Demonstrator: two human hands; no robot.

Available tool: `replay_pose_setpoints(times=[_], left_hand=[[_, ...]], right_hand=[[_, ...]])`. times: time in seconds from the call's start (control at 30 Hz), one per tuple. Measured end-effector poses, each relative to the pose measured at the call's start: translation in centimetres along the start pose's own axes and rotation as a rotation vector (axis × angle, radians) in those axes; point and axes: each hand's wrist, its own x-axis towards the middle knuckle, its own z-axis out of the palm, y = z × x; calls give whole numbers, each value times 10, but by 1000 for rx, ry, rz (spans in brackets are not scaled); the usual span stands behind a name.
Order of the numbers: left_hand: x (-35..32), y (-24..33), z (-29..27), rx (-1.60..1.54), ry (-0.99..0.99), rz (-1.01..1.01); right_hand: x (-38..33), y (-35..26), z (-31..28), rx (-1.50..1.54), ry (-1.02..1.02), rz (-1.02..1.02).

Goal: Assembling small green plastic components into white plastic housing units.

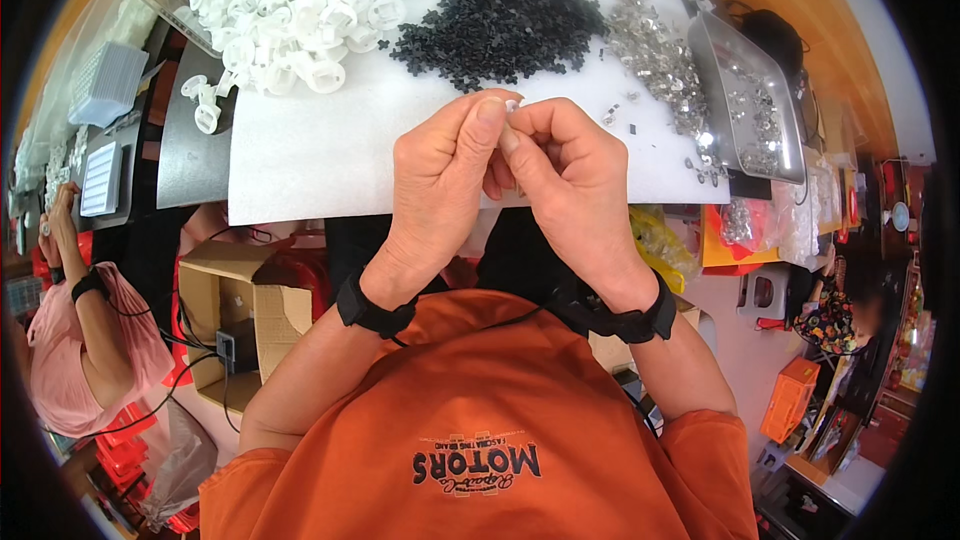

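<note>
Over the near part of a white work surface (300, 160), my left hand (440, 170) and my right hand (575, 175) meet with fingertips pinched together. A small white plastic part (512, 106) shows between the thumbs and forefingers. Most of it is hidden by my fingers, so its full shape cannot be made out. Just beyond my fingertips lies a heap of small black cross-shaped pieces (500, 20). White plastic ring-shaped parts (300, 10) are piled at the far left. To the right of the black heap, small shiny metal pieces (660, 60) spread toward the near right.
A clear plastic tray (715, 90) with metal pieces stands at the right edge. A few white rings (205, 105) lie apart on the left. Below the table's left side is an open cardboard box (225, 270). A co-worker in pink (110, 350) sits at the left.
</note>
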Motion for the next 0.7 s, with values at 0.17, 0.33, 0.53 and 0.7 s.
replay_pose_setpoints(times=[0.17, 0.33, 0.53, 0.7], left_hand=[[-1, -3, 2, 78, 14, 49], [1, -6, -7, -97, -73, 33], [2, -4, -13, -105, -168, 18], [5, 0, -15, -72, -206, -12]], right_hand=[[-1, -1, 0, 101, 2, 108], [2, -2, -2, 66, -20, 76], [18, -20, -32, -243, -90, 41], [64, -19, -85, -935, -186, -162]])
